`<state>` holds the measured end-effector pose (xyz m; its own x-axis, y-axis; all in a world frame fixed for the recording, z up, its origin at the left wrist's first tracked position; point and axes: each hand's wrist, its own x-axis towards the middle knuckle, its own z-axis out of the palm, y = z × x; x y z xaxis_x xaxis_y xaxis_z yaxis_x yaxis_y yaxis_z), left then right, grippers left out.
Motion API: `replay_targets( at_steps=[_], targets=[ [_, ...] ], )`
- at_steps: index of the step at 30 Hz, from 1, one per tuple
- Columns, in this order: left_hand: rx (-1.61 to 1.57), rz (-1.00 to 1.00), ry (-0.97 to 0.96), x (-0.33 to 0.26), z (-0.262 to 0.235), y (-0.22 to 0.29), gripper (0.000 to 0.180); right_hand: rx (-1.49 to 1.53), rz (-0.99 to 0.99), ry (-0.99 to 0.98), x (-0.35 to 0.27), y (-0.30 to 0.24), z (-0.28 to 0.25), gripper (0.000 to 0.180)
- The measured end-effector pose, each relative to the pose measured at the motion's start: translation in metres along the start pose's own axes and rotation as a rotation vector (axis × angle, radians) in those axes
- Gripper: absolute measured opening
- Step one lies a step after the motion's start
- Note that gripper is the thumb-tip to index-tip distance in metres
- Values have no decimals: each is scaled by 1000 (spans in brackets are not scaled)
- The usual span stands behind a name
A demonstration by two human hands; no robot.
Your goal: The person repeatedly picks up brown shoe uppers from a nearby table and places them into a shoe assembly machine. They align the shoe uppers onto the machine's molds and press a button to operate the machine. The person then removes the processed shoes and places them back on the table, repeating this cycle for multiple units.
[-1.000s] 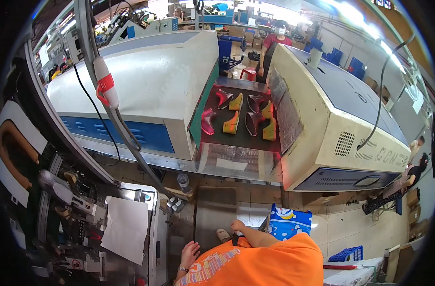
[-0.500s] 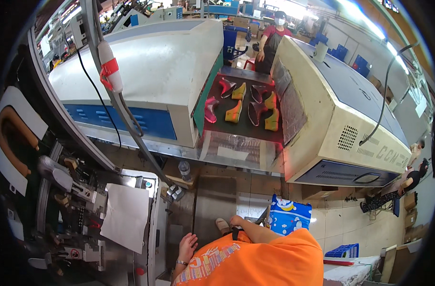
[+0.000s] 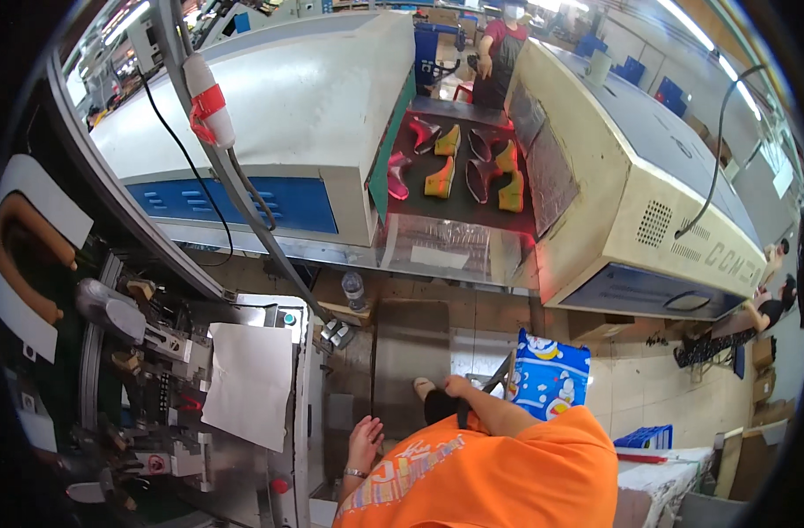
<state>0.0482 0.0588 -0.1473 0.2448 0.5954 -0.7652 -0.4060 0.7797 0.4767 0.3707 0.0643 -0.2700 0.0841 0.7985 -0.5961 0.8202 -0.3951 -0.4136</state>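
My left hand (image 3: 364, 437) hangs beside my orange shirt, near the machine bench. Its fingers are slightly apart and nothing is in them. My right hand (image 3: 457, 385) is in front of my body, above my dark trouser leg, with the fingers curled closed. Whatever may be inside that hand is hidden. A dark strap-like piece (image 3: 463, 414) shows just below its wrist. Beyond both hands, pink boot-shaped shoe uppers (image 3: 398, 176) and yellow ones (image 3: 440, 179) lie in rows on a dark conveyor belt (image 3: 459, 211), under red light.
Two large machine housings, one white (image 3: 270, 106) and one cream (image 3: 648, 185), flank the belt. A metal pole (image 3: 261, 238) slants down at left. Beside my left lies a bench machine with white paper (image 3: 248, 387). A blue patterned cushion (image 3: 551, 374) is at right. A co-worker (image 3: 503, 53) stands beyond.
My view has tilted down and shifted slightly, so the belt and housings sit higher in the picture. Both hands keep nearly the same pose. The shoe uppers show no clear movement on the belt.
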Motion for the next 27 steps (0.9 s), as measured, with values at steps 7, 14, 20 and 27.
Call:
replay_targets(
  at_steps=[7, 14, 20, 27],
  targets=[
    [-53, -75, 4, 26, -7, 9, 28, 242, -1, 474, 15, 27, -31, 20],
    [-151, 113, 217, 41, 7, 42, 23, 508, -181, 820, 128, 40, -185, 15],
    [-12, 0, 125, 64, 102, 65, 30, 472, -84, 1098, 217, 79, -338, 31],
    [250, 125, 168, 87, 184, 100, 31, 381, 261, 847, 277, 106, -444, 48]
  ],
)
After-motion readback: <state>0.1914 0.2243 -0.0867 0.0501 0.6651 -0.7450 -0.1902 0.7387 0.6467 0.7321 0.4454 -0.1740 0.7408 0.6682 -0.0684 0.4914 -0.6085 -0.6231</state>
